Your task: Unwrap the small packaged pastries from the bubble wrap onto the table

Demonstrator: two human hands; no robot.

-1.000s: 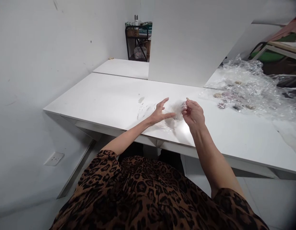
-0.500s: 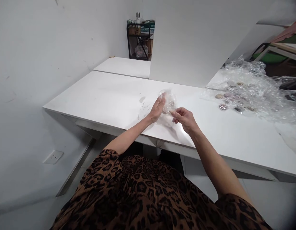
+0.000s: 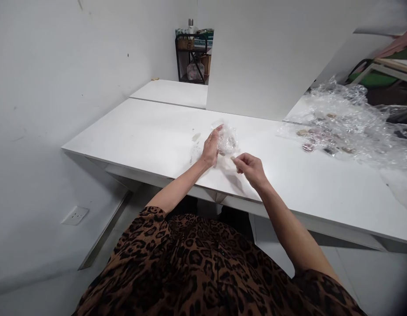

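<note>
My left hand (image 3: 210, 148) is closed on the left side of a crumpled clear plastic bag (image 3: 228, 139), held over the white table (image 3: 124, 136). Something small and darker shows through the film, too blurred to name. Just right of the bag, my right hand (image 3: 251, 169) is pinched, thumb against forefinger. A small tan piece (image 3: 232, 158) sticks out at its fingertips, close to the bag's lower edge. Whether that piece still touches the bag I cannot tell.
A big heap of clear plastic bags (image 3: 348, 127) with small coloured items lies on the right. Behind the table stand a tall white panel (image 3: 256, 61) and a black shelf rack (image 3: 192, 57). A white wall (image 3: 58, 87) borders the left side.
My left hand and the bag have shifted slightly left. My right hand has moved a little down, away from the bag, and a gap now shows between them.
</note>
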